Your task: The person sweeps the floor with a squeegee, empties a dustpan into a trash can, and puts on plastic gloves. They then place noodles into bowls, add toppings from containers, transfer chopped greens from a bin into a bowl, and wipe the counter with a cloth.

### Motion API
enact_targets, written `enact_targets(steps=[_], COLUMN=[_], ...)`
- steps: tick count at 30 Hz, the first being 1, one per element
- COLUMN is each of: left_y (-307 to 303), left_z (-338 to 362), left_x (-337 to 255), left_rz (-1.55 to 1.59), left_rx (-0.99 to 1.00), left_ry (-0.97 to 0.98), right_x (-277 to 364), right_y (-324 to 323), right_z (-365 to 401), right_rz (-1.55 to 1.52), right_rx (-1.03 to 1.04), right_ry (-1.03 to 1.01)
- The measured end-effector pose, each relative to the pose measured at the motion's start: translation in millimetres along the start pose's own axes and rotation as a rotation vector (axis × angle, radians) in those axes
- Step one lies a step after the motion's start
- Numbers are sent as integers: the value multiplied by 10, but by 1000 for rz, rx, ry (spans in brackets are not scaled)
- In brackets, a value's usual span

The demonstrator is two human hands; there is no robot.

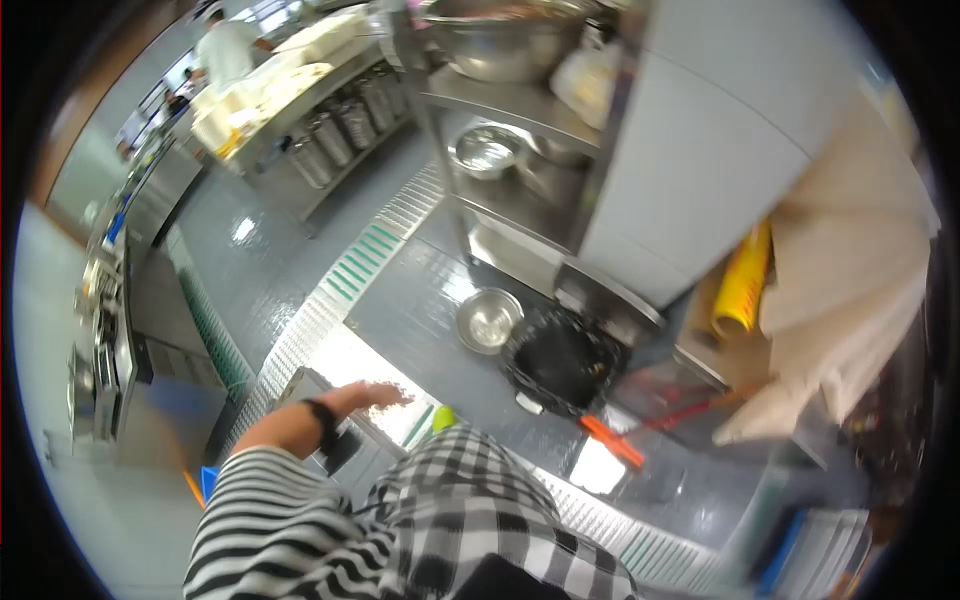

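Note:
My left hand (372,396) reaches forward from a black-and-white striped sleeve, a black band (324,425) at its wrist. It hangs above the floor and drain grating, in front of my checkered apron (470,500). Motion smears its fingers, so I cannot make out whether they hold anything. No part of my right hand shows. Ahead and to the right of my left hand, a steel bowl (490,321) rests on the floor. Beside the bowl stands a bin lined with a black bag (560,358).
A steel rack (515,95) carries large bowls. An orange object (612,442) lies near the bin, and a yellow roll (742,285) is by beige cloth (845,240). Drain grating (365,260) crosses the shiny floor. Another person (228,50) is at a far table.

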State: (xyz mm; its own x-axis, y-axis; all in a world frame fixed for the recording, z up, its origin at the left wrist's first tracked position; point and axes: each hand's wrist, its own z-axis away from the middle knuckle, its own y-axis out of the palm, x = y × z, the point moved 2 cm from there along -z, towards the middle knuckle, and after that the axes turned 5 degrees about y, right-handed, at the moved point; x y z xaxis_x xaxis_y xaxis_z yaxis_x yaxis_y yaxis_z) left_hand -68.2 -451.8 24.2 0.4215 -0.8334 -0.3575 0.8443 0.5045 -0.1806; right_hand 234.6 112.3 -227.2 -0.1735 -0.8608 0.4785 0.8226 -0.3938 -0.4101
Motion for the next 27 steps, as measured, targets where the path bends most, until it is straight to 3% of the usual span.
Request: enact_targets(steps=[1, 3, 7, 8, 9, 10, 11, 12, 15, 17, 19, 20, 23, 25, 27], left_y=[208, 584, 1196, 1534, 1791, 1656, 1509, 1438, 1337, 1128, 948, 849, 517, 232, -100], left_z=[685, 962, 1218, 765, 374, 409, 481, 394, 43, 97, 179, 198, 201, 169, 125], left_x=[-4, 691, 1161, 1489, 1787, 1729, 1656, 1911, 2497, 2635, 2730, 2780, 3023, 3265, 3532], left_rz=[357, 667, 1001, 1031, 1062, 1158, 1253, 1276, 1250, 1282, 1317, 1331, 1373, 1378, 1373], left_rx=[-17, 106, 110, 92, 72, -35, -142, -166, -189, -247, -284, -298, -328, -342, -355], left_ry=[-217, -300, -118, 37, 184, 161, 133, 136, 53, 58, 62, 65, 51, 37, 24], right_x=[92, 387, 1706, 2173, 2884, 3769, 4178, 5024, 6128, 6847, 7216, 7152, 6706, 6279, 5661], right_y=[-206, -759, -1997, -2269, -2573, -2819, -3009, -3208, -3394, -3359, -3273, -3201, -3118, -3210, -3349], right_z=[-96, -329, -855, -1007, -860, -906, -1174, -1120, -1916, -1996, -2292, -2581, -3260, -3509, -3941], right_rz=[-51, -22, 105, 22, -188, -393, -190, -114, -7, -19, 132, 179, 228, 521, 1177], right_rx=[61, 156, 286, 264, 135, 131, -4, -195, -344, -368, -431, -444, -488, -467, -204], right_ry=[57, 74, -28, -82, -339, -131, -179, -245, -384, -397, -422, -461, -324, -218, -214])
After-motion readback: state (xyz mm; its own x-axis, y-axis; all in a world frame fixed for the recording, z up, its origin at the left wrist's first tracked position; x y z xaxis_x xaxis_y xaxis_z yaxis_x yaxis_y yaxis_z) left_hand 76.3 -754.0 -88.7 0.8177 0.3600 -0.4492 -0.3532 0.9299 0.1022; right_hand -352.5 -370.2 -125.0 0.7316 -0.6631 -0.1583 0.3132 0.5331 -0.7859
